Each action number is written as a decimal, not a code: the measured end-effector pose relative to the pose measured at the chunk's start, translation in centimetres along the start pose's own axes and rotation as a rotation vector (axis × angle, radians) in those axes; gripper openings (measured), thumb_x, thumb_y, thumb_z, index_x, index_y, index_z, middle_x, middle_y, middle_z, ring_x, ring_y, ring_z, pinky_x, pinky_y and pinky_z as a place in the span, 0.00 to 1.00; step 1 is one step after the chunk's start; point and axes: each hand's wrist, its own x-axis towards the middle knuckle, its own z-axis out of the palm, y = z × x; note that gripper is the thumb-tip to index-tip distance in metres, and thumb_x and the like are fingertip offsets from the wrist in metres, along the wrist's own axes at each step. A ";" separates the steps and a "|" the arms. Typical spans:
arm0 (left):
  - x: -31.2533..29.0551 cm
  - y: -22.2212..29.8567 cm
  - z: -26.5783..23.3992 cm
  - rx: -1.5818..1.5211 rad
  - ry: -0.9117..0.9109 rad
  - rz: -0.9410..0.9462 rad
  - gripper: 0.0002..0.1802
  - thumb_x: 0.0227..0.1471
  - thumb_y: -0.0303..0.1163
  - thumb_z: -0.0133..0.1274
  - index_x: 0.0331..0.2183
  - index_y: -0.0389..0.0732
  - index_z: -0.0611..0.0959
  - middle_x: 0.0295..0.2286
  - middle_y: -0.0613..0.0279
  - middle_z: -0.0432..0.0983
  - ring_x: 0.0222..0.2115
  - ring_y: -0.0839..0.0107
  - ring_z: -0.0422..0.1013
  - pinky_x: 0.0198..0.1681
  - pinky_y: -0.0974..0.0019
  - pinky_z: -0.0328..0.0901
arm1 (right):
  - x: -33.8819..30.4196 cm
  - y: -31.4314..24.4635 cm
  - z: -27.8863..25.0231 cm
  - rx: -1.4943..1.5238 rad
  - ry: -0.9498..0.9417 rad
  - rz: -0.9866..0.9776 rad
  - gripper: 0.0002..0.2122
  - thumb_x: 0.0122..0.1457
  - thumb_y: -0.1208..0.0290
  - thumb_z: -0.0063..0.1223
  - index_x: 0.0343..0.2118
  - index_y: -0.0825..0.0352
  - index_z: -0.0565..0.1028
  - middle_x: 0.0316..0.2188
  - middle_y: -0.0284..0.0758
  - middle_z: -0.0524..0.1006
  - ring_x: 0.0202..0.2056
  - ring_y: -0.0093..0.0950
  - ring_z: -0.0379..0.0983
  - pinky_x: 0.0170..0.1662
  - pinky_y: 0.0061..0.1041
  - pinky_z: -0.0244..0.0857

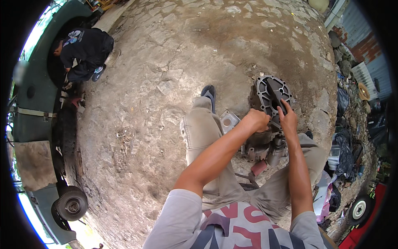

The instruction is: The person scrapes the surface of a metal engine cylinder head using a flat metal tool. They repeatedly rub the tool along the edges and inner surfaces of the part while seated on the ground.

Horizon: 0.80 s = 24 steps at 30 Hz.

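Observation:
Between my knees a metal gearbox-like casing (256,146) sits on the ground. Its round ribbed flange (262,90), ringed with bolt holes, faces up. A long dark flat piece (273,92) lies slantwise across the flange's opening. My right hand (289,119) has its fingers and thumb on the near end of that piece. At the flange's near left edge, my left hand (258,120) is closed with the knuckles up; what it may grip is hidden under it. A cylindrical metal fitting (276,150) stands on the casing's near side, below my right hand.
A light metal part with a round hole (229,121) lies left of the casing. A reddish block (259,167) is nearer me. Far left, a person (87,52) crouches beside a green vehicle (37,124). Bags and scrap (343,153) line the right side.

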 end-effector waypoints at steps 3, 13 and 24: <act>0.2 0.2 -0.2 -0.032 -0.030 -0.021 0.28 0.56 0.49 0.54 0.52 0.42 0.76 0.42 0.52 0.80 0.46 0.53 0.77 0.47 0.51 0.72 | -0.4 -1.1 0.1 -0.023 -0.005 0.004 0.18 0.61 0.59 0.57 0.54 0.52 0.76 0.37 0.50 0.81 0.39 0.49 0.78 0.41 0.42 0.70; -0.2 0.1 -0.8 -0.054 0.003 0.000 0.28 0.56 0.48 0.56 0.52 0.42 0.77 0.44 0.52 0.80 0.46 0.54 0.76 0.48 0.51 0.71 | -0.8 -4.3 -4.9 -0.006 -0.086 0.132 0.19 0.59 0.57 0.59 0.51 0.57 0.78 0.25 0.42 0.81 0.26 0.32 0.81 0.32 0.33 0.70; -0.4 0.2 -1.2 -0.056 0.017 0.025 0.30 0.57 0.46 0.54 0.58 0.45 0.73 0.45 0.49 0.78 0.45 0.49 0.76 0.48 0.49 0.70 | 1.2 -3.6 -2.8 -0.041 -0.019 0.155 0.20 0.58 0.51 0.57 0.49 0.57 0.80 0.20 0.40 0.80 0.28 0.37 0.81 0.35 0.36 0.70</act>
